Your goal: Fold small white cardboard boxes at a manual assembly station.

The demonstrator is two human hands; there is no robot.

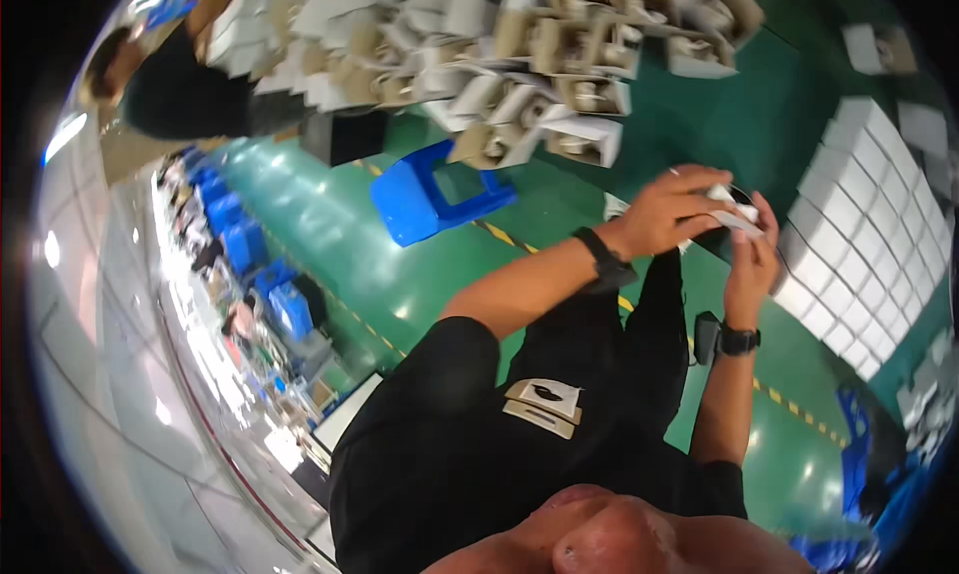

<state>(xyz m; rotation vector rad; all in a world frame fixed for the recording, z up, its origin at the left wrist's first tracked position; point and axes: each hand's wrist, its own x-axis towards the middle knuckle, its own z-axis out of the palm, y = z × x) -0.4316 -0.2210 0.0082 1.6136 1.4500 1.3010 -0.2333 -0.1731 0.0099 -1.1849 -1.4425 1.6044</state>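
Note:
In front of me, right of centre, my left hand (671,210) and my right hand (751,259) are closed around a small white item (736,204). It has a dark part at its far side, and my fingers hide much of it, so its kind does not show. The left hand grips it from the left, while the right thumb and fingers hold its right side. On my lap lie a white card with a black mark (551,396) and a brown cardboard piece (539,420).
Many open cardboard boxes (589,94) with white items inside crowd the far side. At right stand rows of closed white boxes (849,234). A blue plastic stool (415,199) is on the green floor. A co-worker in black (190,94) leans at far left.

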